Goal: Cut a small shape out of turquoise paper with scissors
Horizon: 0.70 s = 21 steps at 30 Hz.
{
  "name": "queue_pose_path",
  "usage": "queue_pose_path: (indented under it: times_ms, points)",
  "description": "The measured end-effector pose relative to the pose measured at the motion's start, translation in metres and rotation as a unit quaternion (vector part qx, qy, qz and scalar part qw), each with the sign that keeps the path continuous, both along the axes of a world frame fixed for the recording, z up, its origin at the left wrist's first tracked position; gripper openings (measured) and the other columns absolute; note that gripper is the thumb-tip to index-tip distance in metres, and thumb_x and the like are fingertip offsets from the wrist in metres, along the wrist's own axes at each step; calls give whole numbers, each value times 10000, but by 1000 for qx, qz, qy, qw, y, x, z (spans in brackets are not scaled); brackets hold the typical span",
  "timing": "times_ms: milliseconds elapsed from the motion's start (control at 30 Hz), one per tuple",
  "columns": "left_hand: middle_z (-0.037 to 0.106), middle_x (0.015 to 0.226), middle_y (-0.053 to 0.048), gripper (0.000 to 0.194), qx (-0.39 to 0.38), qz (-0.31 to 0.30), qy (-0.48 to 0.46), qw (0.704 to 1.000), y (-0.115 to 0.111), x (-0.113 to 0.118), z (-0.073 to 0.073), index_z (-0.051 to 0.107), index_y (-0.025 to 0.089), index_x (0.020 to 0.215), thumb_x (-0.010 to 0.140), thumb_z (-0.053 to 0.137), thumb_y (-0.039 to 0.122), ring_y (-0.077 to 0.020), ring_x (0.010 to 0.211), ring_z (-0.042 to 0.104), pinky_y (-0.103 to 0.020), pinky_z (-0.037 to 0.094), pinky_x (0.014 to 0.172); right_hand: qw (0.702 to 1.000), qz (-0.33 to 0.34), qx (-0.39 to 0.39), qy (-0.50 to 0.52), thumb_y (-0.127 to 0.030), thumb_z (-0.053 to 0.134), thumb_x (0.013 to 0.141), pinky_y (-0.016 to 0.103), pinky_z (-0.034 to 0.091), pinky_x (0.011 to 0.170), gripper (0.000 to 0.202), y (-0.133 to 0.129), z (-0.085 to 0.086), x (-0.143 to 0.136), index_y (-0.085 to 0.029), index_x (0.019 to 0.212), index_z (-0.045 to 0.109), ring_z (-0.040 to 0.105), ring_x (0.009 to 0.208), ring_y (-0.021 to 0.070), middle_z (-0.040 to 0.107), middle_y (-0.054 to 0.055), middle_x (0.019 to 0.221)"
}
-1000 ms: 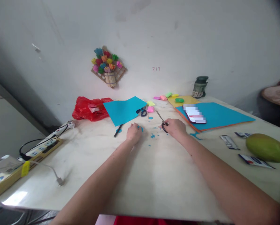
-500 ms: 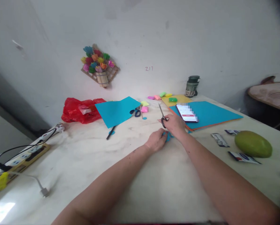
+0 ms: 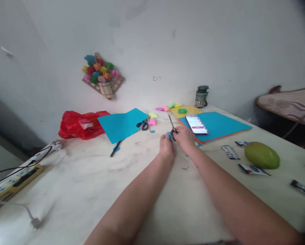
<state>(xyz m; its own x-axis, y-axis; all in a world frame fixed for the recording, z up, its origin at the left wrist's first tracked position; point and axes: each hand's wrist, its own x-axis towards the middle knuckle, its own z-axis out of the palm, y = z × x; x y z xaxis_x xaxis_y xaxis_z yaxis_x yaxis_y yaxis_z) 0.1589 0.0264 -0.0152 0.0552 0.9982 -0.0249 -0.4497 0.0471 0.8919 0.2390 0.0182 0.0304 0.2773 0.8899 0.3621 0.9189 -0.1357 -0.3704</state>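
Note:
My right hand (image 3: 184,136) is closed on black-handled scissors (image 3: 172,124), whose blades point up and away toward the wall. Close beside it, my left hand (image 3: 166,147) pinches a small piece of blue paper (image 3: 169,135). Thin blue scraps (image 3: 185,168) lie on the table by my right forearm. Left of my hands rests a large blue sheet (image 3: 124,124) with its right edge cut into. A second pair of scissors (image 3: 143,126) sits at that edge, and a black pen (image 3: 116,149) lies on a blue scrap below the sheet.
A phone (image 3: 197,125) rests on stacked blue and orange sheets (image 3: 226,123) at right. Beyond my right forearm are a green mango (image 3: 262,155) and several sachets (image 3: 230,152). A red bag (image 3: 82,126), power strip (image 3: 16,180), cable, clay packs (image 3: 182,111) and bottle (image 3: 201,96) surround the table area.
My left hand has risen from the table with the blue piece and come up beside the scissors. The view has shifted slightly right, and blue scraps now show near my right forearm.

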Motion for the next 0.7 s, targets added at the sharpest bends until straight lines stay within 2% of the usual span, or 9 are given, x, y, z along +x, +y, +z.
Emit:
queue_pose_path:
  times_ms: [100,167,200,267,333,433,500,600,700]
  points:
    - [566,893,-24,96,-40,38,-64,996,8,-3,14,423,216,805,754,469,282,-141,874,565,-257,425,720,1000,11,4,11,-420,443,793,269,384,612,334,1,0,6,-221,951,660,604,838,215,683,81,869]
    - [568,952,-17,101,-41,81,-52,994,12,-24,22,441,219,831,759,473,283,-135,914,561,-256,420,732,999,31,4,15,-452,447,790,265,382,614,353,2,-1,5,-216,946,659,601,844,211,681,82,877]
    - [571,969,-13,106,-34,80,-41,995,13,-37,25,457,218,836,756,486,282,-131,935,557,-253,410,748,999,42,1,15,-462,452,787,263,382,615,357,2,-2,3,-217,945,657,599,843,209,681,79,877]
    - [590,952,-9,112,-20,39,-24,999,13,-62,30,490,209,805,744,516,300,-130,944,561,-251,389,769,998,58,-11,4,-474,460,781,258,382,613,353,2,-5,-5,-222,933,656,598,835,204,678,72,871]
    - [604,932,-16,143,-17,-28,-28,999,10,-81,32,516,203,773,722,553,332,-143,933,566,-261,388,777,997,71,-25,-23,-467,471,775,256,386,616,334,-1,-7,-17,-223,910,655,598,827,203,671,71,871]
    - [620,861,-19,189,-8,-93,-49,994,0,-91,31,557,206,769,666,623,350,-161,865,577,-273,412,749,990,107,-19,-85,-356,479,781,261,399,642,259,-9,-11,-39,-208,918,642,599,826,205,647,85,917]
    - [618,765,-17,210,2,-105,-51,993,-5,-91,28,575,187,751,631,663,335,-151,756,577,-263,424,699,980,166,-5,-113,-312,465,791,281,412,665,263,-16,-13,-52,-179,952,624,598,827,218,630,110,939]
    - [601,646,-11,208,6,-70,-35,997,-6,-93,26,567,152,695,599,694,286,-127,615,557,-246,425,624,966,243,17,-92,-266,458,792,304,431,715,268,-24,-18,-66,-138,978,603,590,858,230,617,130,951]
    - [584,571,8,221,30,17,-26,999,1,-106,29,539,152,676,624,678,317,-115,508,535,-241,411,538,931,352,93,-8,-298,460,802,286,432,806,273,-27,-22,-72,-161,1002,586,553,962,201,584,108,1052]
